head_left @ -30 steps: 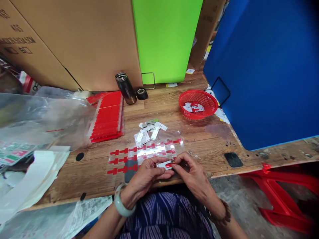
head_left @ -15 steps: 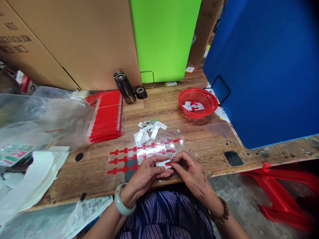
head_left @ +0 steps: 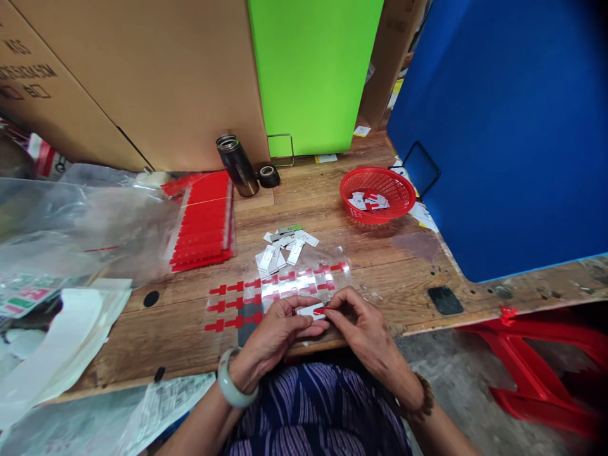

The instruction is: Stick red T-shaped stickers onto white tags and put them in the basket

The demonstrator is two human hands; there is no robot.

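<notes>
At the near edge of the wooden table (head_left: 332, 209), my left hand (head_left: 275, 335) and my right hand (head_left: 363, 326) pinch the same small white tag (head_left: 311, 311) from either end. A red sticker sits on the tag's right end, under my right fingertips. Just beyond my hands lies a clear sheet (head_left: 280, 291) with rows of red T-shaped stickers. Behind it is a loose pile of white tags (head_left: 285, 247).
A red basket (head_left: 377, 196) holding a few tags stands at the right. A stack of red sticker sheets (head_left: 204, 221), a dark flask (head_left: 235, 164) and a tape roll (head_left: 269, 175) lie further back. Plastic bags (head_left: 71, 215) cover the left. Cardboard, green and blue panels wall the table.
My hands stay together on the tag; my right fingertips have slid slightly left along its red end. The view shifted a little.
</notes>
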